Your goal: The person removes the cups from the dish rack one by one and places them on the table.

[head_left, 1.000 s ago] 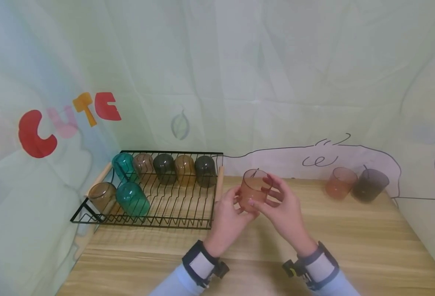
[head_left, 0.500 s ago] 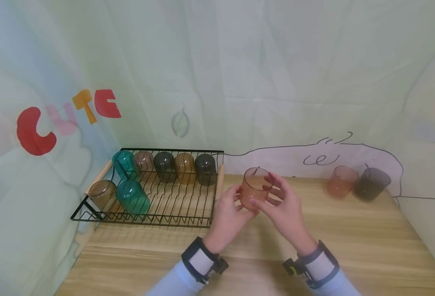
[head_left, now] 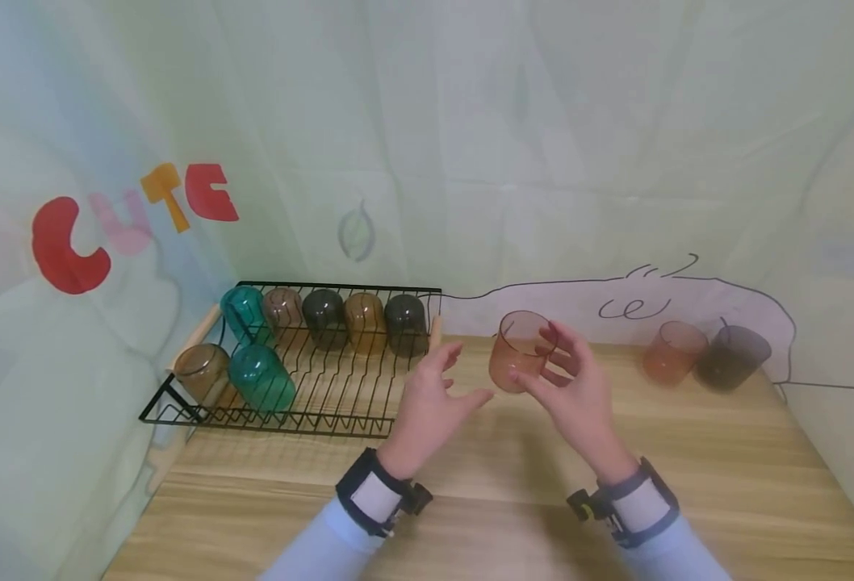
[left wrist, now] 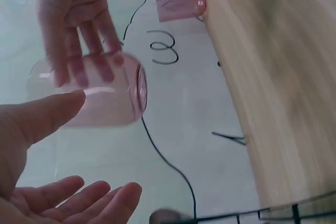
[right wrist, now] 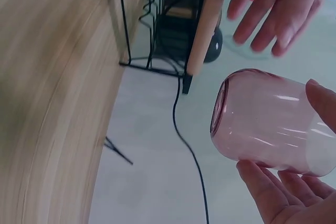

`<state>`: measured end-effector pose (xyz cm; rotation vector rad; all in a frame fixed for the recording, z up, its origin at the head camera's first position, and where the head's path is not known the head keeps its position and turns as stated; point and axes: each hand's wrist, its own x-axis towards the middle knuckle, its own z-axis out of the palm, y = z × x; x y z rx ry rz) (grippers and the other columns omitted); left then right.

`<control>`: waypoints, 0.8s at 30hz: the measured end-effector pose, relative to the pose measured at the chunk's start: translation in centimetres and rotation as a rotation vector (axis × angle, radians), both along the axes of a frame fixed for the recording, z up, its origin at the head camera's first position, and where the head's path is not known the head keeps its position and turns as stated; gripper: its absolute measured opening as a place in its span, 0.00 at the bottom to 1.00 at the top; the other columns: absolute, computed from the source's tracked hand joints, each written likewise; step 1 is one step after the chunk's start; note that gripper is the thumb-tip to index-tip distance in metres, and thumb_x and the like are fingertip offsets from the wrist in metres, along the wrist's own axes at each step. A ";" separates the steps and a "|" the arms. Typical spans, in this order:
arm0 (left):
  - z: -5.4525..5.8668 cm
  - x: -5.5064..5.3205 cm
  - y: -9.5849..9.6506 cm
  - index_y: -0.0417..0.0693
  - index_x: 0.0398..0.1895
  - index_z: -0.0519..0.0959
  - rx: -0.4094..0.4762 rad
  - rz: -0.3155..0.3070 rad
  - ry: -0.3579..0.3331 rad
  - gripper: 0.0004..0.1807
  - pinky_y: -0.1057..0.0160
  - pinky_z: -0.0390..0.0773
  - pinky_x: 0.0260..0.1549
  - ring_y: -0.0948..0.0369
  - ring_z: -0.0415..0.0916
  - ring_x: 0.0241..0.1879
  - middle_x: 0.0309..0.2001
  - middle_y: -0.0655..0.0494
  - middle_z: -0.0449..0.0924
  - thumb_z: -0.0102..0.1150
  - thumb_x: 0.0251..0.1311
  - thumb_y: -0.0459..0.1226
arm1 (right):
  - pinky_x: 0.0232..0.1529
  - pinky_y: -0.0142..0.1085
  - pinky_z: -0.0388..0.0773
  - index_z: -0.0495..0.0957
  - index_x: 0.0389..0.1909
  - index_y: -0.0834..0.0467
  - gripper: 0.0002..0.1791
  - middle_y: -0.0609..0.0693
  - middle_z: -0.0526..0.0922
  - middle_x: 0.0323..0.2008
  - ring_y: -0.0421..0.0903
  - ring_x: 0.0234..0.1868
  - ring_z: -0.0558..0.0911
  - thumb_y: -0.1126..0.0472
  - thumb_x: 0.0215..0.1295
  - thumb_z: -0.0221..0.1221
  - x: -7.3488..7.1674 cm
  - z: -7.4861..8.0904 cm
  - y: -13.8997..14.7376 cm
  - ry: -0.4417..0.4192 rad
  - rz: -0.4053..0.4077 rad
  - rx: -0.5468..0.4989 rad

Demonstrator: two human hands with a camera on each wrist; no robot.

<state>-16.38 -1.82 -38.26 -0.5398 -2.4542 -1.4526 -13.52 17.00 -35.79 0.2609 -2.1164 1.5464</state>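
A clear pink glass cup (head_left: 516, 363) is held upright above the table, its open rim facing up. My right hand (head_left: 579, 395) grips it from the right, with the thumb on the near side and the fingers on the far side. In the right wrist view the cup (right wrist: 268, 121) sits between that thumb and fingers. My left hand (head_left: 430, 407) is spread just left of the cup, apart from it, thumb pointing toward its base. From the left wrist view, a gap shows between the left hand's fingers (left wrist: 113, 200) and the cup (left wrist: 100, 90).
On the left stands a black wire rack (head_left: 340, 420) with wooden handles, holding several upturned cups, among them a teal cup (head_left: 261, 379) and an amber cup (head_left: 202, 371). Another pink cup (head_left: 676, 353) and a dark grey cup (head_left: 734, 359) stand at the back right of the wooden table (head_left: 485, 516).
My left hand has let go of the pink cup and moved left, away from it. My right hand has carried the cup slightly right and up in the view.
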 end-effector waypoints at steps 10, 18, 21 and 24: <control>1.1 -1.1 -4.0 0.48 0.57 0.72 -0.026 0.128 0.108 0.31 0.64 0.75 0.42 0.62 0.71 0.48 0.52 0.56 0.74 0.68 0.50 0.46 | 0.43 0.36 0.76 0.65 0.64 0.53 0.44 0.47 0.73 0.55 0.45 0.50 0.75 0.53 0.42 0.73 -4.0 -3.5 5.9 -0.003 -0.195 0.033; 1.1 -1.5 -7.3 0.47 0.58 0.71 -0.117 0.217 0.093 0.32 0.59 0.74 0.44 0.59 0.70 0.51 0.55 0.54 0.72 0.65 0.52 0.52 | 0.48 0.34 0.73 0.61 0.65 0.52 0.47 0.46 0.69 0.58 0.45 0.54 0.72 0.50 0.43 0.72 -5.3 -4.7 9.1 -0.118 -0.340 0.010; 0.8 -1.4 -8.0 0.48 0.58 0.71 -0.128 0.228 0.084 0.32 0.58 0.72 0.47 0.58 0.68 0.53 0.55 0.54 0.72 0.64 0.52 0.53 | 0.48 0.33 0.72 0.61 0.65 0.52 0.48 0.45 0.68 0.59 0.44 0.55 0.72 0.48 0.42 0.72 -5.6 -5.3 9.9 -0.152 -0.386 0.005; 0.5 -1.3 -8.5 0.47 0.57 0.72 -0.145 0.233 0.088 0.31 0.57 0.71 0.50 0.58 0.67 0.55 0.55 0.54 0.73 0.63 0.53 0.52 | 0.49 0.33 0.72 0.60 0.66 0.51 0.49 0.46 0.67 0.60 0.45 0.56 0.71 0.47 0.42 0.72 -6.0 -6.2 10.5 -0.176 -0.409 -0.002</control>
